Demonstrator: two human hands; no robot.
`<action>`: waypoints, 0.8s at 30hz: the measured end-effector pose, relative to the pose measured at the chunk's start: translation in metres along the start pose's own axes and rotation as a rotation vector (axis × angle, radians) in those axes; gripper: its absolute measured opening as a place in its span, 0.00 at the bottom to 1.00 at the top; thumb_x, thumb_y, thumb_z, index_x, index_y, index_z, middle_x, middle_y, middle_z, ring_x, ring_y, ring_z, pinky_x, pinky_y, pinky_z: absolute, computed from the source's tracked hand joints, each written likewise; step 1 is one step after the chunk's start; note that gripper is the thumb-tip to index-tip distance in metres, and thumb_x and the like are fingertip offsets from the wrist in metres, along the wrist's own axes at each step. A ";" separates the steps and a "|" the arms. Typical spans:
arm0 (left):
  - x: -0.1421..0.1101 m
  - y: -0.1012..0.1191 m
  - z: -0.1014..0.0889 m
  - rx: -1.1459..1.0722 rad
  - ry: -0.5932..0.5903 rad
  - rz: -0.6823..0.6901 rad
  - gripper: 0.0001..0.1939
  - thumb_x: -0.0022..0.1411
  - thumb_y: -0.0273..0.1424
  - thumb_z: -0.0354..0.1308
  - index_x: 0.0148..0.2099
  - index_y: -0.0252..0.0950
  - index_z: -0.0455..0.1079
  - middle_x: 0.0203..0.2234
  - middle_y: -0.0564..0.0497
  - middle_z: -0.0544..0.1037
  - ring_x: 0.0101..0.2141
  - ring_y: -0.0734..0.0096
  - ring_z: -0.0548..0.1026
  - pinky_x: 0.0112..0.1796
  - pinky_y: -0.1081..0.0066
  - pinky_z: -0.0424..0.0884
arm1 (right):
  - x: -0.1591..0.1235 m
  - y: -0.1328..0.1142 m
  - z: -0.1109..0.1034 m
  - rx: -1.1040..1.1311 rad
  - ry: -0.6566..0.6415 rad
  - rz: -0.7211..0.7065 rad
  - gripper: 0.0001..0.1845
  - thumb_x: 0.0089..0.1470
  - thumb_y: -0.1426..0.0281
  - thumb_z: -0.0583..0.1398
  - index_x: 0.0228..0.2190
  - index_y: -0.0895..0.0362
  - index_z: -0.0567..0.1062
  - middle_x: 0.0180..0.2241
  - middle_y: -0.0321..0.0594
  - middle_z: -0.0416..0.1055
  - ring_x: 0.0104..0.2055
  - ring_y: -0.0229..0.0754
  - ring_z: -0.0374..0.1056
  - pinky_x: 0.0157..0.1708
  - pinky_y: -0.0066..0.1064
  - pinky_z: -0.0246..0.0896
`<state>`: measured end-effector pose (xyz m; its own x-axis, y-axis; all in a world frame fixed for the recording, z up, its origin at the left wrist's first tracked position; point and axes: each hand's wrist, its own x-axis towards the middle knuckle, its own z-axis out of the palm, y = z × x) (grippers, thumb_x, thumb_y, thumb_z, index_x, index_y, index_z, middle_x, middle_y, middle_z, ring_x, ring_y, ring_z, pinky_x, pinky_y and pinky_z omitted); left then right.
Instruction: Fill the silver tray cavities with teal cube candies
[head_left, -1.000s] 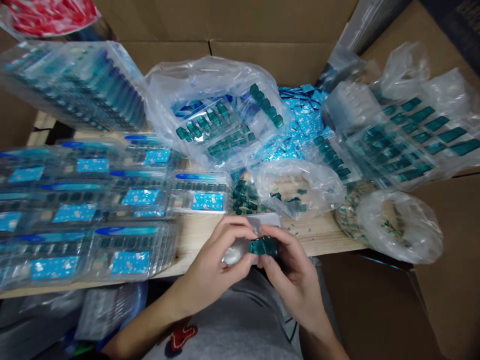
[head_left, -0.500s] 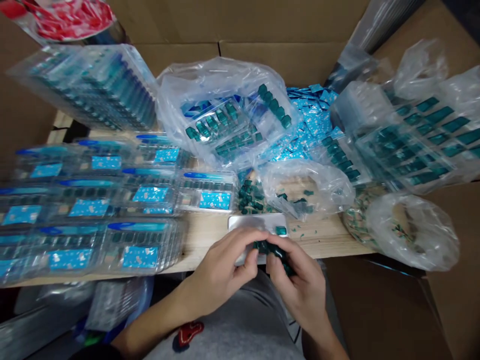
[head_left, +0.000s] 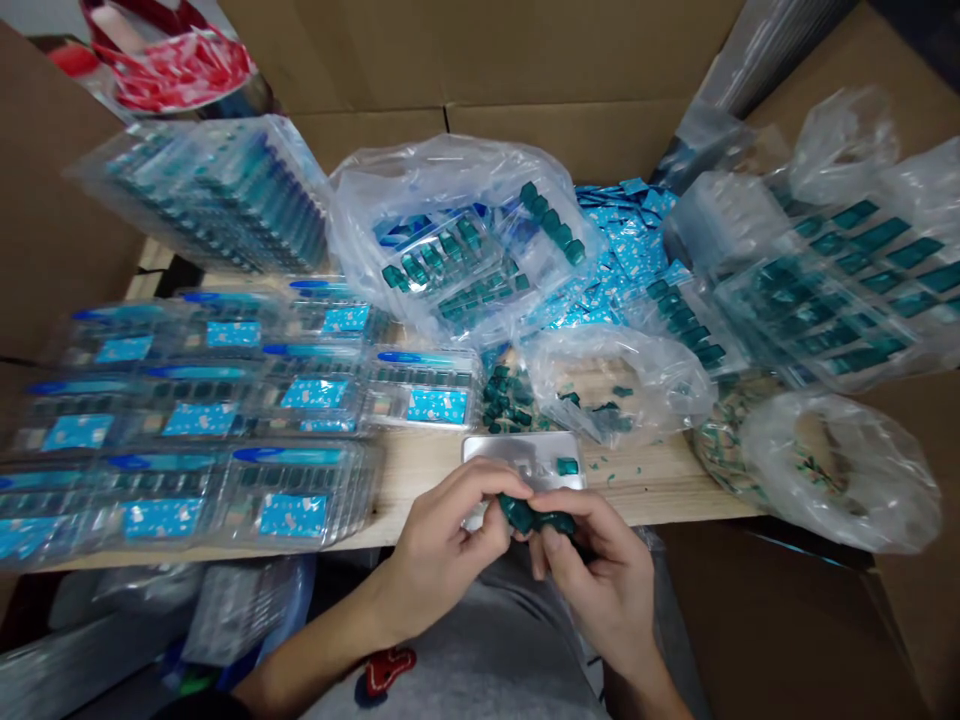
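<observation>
My left hand [head_left: 442, 540] and my right hand [head_left: 592, 570] meet at the near edge of the wooden board [head_left: 420, 465], fingers pinched together on a strip of small teal pieces [head_left: 534, 518]. Just beyond my fingertips lies a clear plastic tray [head_left: 517, 458] with one teal piece [head_left: 566, 466] seated in it. Loose teal pieces [head_left: 506, 400] are heaped a little farther back.
Filled clear cases with blue labels [head_left: 292, 505] are stacked across the left. Plastic bags of teal parts [head_left: 465, 250] and an open bag [head_left: 615, 385] sit behind; more bags [head_left: 832, 290] and a round bag [head_left: 832, 465] lie right. Cardboard walls [head_left: 570, 60] surround everything.
The clear tray left my hands and now lies on the board with one teal piece in it. My hands dropped slightly toward me, still pinching the teal strip.
</observation>
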<state>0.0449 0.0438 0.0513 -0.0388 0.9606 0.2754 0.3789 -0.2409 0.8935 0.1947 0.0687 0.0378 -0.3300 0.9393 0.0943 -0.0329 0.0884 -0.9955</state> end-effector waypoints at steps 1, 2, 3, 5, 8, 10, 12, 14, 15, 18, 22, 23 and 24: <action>-0.001 0.001 0.002 -0.034 0.015 -0.022 0.14 0.63 0.17 0.50 0.43 0.39 0.69 0.34 0.54 0.77 0.33 0.77 0.78 0.35 0.79 0.76 | 0.000 0.000 0.003 0.079 0.016 0.030 0.11 0.56 0.77 0.59 0.38 0.52 0.77 0.25 0.33 0.77 0.18 0.32 0.68 0.17 0.22 0.64; -0.001 0.001 0.004 -0.046 0.029 -0.025 0.14 0.63 0.17 0.50 0.43 0.39 0.70 0.34 0.54 0.77 0.33 0.76 0.78 0.35 0.78 0.76 | 0.000 0.000 0.005 0.137 0.032 0.050 0.09 0.56 0.76 0.60 0.37 0.52 0.77 0.24 0.32 0.75 0.16 0.32 0.66 0.15 0.22 0.62; -0.001 0.000 0.004 -0.037 0.048 -0.008 0.14 0.63 0.17 0.51 0.43 0.39 0.70 0.33 0.53 0.77 0.34 0.76 0.78 0.35 0.78 0.76 | 0.000 0.000 0.005 0.176 0.059 0.056 0.08 0.55 0.76 0.60 0.36 0.52 0.77 0.23 0.32 0.74 0.15 0.31 0.64 0.14 0.22 0.60; 0.000 -0.005 0.001 0.021 0.148 0.039 0.12 0.63 0.18 0.52 0.43 0.39 0.70 0.33 0.53 0.77 0.36 0.73 0.78 0.38 0.75 0.76 | 0.001 -0.002 0.002 0.220 0.172 0.023 0.09 0.55 0.77 0.59 0.33 0.51 0.76 0.21 0.30 0.71 0.15 0.31 0.62 0.12 0.21 0.57; 0.004 -0.018 -0.015 0.019 0.436 -0.008 0.09 0.64 0.20 0.53 0.40 0.39 0.69 0.31 0.54 0.76 0.33 0.73 0.77 0.37 0.72 0.76 | 0.007 -0.007 -0.017 0.265 0.451 -0.088 0.13 0.54 0.80 0.56 0.28 0.50 0.72 0.19 0.29 0.61 0.17 0.32 0.59 0.12 0.20 0.52; 0.007 -0.023 -0.027 -0.133 0.469 -0.103 0.08 0.65 0.21 0.53 0.41 0.39 0.69 0.32 0.55 0.75 0.29 0.76 0.77 0.36 0.71 0.76 | 0.011 -0.009 -0.030 0.282 0.490 -0.084 0.13 0.51 0.81 0.55 0.28 0.50 0.72 0.21 0.30 0.60 0.17 0.32 0.58 0.14 0.21 0.53; 0.008 -0.021 -0.034 -0.317 0.325 -0.145 0.09 0.65 0.21 0.53 0.42 0.40 0.69 0.36 0.55 0.75 0.29 0.77 0.77 0.37 0.70 0.76 | 0.015 -0.007 -0.034 0.324 0.305 0.021 0.11 0.50 0.78 0.58 0.29 0.50 0.74 0.26 0.32 0.65 0.18 0.32 0.60 0.15 0.23 0.55; 0.007 -0.014 -0.034 -0.413 0.181 -0.134 0.11 0.65 0.20 0.53 0.40 0.41 0.70 0.38 0.55 0.74 0.33 0.77 0.78 0.41 0.70 0.75 | 0.017 -0.004 -0.028 0.393 0.057 0.141 0.06 0.52 0.72 0.61 0.32 0.50 0.76 0.31 0.35 0.69 0.19 0.31 0.62 0.16 0.24 0.56; 0.007 -0.011 -0.032 -0.419 0.136 -0.132 0.11 0.64 0.19 0.53 0.39 0.41 0.71 0.39 0.55 0.73 0.35 0.77 0.78 0.42 0.71 0.75 | 0.017 -0.002 -0.023 0.410 -0.031 0.181 0.04 0.53 0.69 0.62 0.33 0.50 0.77 0.32 0.36 0.70 0.19 0.31 0.63 0.17 0.24 0.57; 0.004 -0.004 -0.026 -0.343 0.070 -0.143 0.11 0.64 0.20 0.54 0.39 0.41 0.72 0.39 0.53 0.73 0.40 0.73 0.76 0.44 0.72 0.74 | 0.017 -0.001 -0.004 0.336 -0.105 0.250 0.05 0.56 0.65 0.64 0.34 0.49 0.79 0.29 0.34 0.71 0.20 0.31 0.63 0.21 0.24 0.60; -0.002 -0.005 -0.022 -0.193 0.039 -0.095 0.11 0.65 0.22 0.54 0.42 0.43 0.72 0.41 0.52 0.72 0.45 0.70 0.73 0.48 0.70 0.72 | 0.020 -0.008 0.010 0.278 -0.146 0.278 0.10 0.53 0.59 0.66 0.36 0.50 0.81 0.21 0.31 0.68 0.19 0.32 0.61 0.21 0.24 0.62; -0.004 -0.006 -0.021 -0.154 0.039 -0.076 0.11 0.65 0.22 0.54 0.43 0.43 0.71 0.41 0.52 0.72 0.45 0.70 0.73 0.48 0.70 0.72 | 0.021 -0.009 0.011 0.292 -0.165 0.283 0.12 0.53 0.58 0.66 0.36 0.51 0.81 0.20 0.30 0.67 0.18 0.32 0.60 0.20 0.24 0.60; -0.006 -0.007 -0.021 -0.110 0.045 -0.048 0.12 0.66 0.21 0.53 0.45 0.43 0.70 0.42 0.51 0.72 0.45 0.70 0.73 0.48 0.69 0.72 | 0.022 -0.009 0.011 0.307 -0.180 0.292 0.13 0.53 0.57 0.66 0.36 0.52 0.80 0.18 0.29 0.65 0.17 0.31 0.58 0.19 0.23 0.59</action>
<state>0.0236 0.0365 0.0510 -0.0969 0.9647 0.2449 0.2719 -0.2110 0.9389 0.1770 0.0845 0.0491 -0.5245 0.8354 -0.1643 -0.1835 -0.2993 -0.9363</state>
